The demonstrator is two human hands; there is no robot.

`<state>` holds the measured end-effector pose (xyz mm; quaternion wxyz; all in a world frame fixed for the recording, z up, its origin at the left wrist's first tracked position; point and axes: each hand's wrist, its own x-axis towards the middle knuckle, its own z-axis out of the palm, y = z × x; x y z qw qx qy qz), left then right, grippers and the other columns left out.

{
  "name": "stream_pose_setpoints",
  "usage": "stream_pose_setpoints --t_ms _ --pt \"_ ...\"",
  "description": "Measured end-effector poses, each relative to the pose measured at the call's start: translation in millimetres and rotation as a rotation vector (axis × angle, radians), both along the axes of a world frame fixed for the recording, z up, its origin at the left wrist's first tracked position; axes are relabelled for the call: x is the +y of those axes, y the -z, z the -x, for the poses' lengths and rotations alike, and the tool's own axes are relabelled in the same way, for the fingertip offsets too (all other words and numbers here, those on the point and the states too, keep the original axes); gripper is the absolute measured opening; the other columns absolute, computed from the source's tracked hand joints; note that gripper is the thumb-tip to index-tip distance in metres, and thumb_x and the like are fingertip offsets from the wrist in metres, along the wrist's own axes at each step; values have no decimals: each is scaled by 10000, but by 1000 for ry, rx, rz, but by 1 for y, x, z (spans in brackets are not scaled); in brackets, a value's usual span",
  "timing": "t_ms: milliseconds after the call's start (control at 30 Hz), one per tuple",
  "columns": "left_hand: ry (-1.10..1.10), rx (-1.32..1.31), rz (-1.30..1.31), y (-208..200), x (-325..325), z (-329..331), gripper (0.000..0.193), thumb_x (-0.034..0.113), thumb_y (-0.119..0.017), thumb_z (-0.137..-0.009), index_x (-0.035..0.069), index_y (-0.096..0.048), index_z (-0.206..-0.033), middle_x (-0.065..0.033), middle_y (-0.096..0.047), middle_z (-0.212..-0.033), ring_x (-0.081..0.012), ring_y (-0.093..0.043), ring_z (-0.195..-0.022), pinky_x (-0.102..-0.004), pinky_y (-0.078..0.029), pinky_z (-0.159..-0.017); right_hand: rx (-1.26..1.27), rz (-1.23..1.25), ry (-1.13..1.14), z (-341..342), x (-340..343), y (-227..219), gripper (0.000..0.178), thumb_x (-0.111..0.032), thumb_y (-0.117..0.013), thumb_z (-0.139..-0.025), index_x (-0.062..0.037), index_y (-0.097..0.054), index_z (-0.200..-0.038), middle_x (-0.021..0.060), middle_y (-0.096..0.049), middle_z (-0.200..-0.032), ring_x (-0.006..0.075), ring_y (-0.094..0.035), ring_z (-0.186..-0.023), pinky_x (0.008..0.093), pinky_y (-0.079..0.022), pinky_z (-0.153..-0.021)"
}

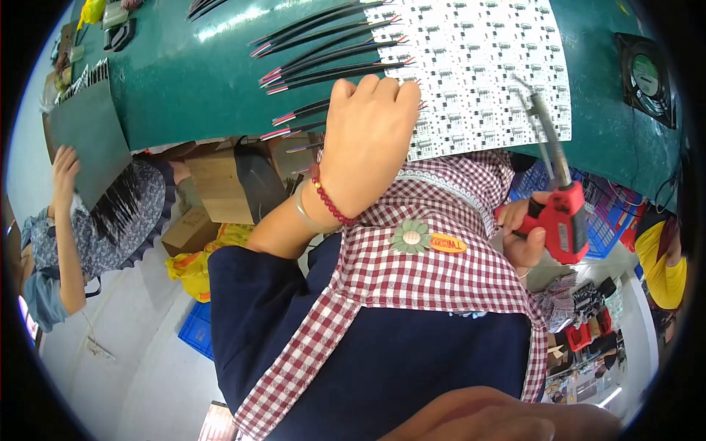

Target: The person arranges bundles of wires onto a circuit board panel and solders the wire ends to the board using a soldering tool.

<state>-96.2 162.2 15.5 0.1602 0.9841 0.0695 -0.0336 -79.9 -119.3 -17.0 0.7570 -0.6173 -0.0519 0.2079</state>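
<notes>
My left hand (373, 128) is closed, knuckles up, at the left edge of a white sheet of circuit boards (478, 66). Its fingertips and whatever they grip are hidden beneath it. Black cables (323, 44) with red and white stripped ends lie in a row to the left, some reaching onto the sheet and some passing under this hand. In my right hand (523, 235) is a red and black soldering gun (565, 224), gripped by its handle. Its metal barrel and thin feed tube point up over the right part of the sheet, the tip appearing apart from my left hand.
The boards rest on a green tabletop (191, 88). A small black fan (647, 77) stands at the right. On the left, another person holds a grey panel (87, 143) with dark cables hanging from it. Cardboard boxes (213, 176) and a blue crate (197, 329) are below the table.
</notes>
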Motion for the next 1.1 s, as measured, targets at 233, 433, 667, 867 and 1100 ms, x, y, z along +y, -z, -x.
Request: stream_pose_setpoints --t_ms 233,433,667,867,1100 --pt "19 14 13 -2 -6 29 931 358 -863 -520 104 -462 -1321 -83 -416 -1389 -284 -381 -1312 -617 -192 -1074 -119 -280 168 -49 33 1 563 -456 -540 -926 -15 -435 -1260 295 -382 -1358 436 -316 -1318 585 -243 -1096" --pt "46 -51 -24 4 19 5 934 399 -840 -579 109 -431 -1367 -114 -409 -1408 -311 -370 -1314 -629 -224 -1071 -65 -361 147 -66 42 5 508 -428 -547 -934 -17 -465 -1221 331 -185 -1505 485 -126 -1420 610 -130 -1151" --pt "245 44 -80 -25 51 -26 731 404 -736 -744 98 -453 -1344 -102 -564 -1153 -268 -543 -1090 -500 -328 -1029 -15 -372 209 -65 44 3 501 -372 -519 -957 -6 -408 -1280 348 -224 -1483 487 -187 -1406 601 -188 -1139" --pt "389 -588 -284 -5 91 -185 234 233 -678 -812 43 -603 -928 -110 -609 -818 -281 -609 -834 -375 -469 -728 21 -399 230 -62 50 -5 477 -376 -504 -964 -12 -427 -1263 340 -236 -1483 472 -202 -1407 589 -197 -1142" --pt "298 -465 -310 15 82 -258 162 224 -638 -805 99 -597 -901 -91 -571 -932 -265 -563 -937 -413 -438 -761 -23 -353 338 -57 41 -15 479 -418 -511 -947 -29 -451 -1221 325 -243 -1488 484 -226 -1395 622 -220 -1119"
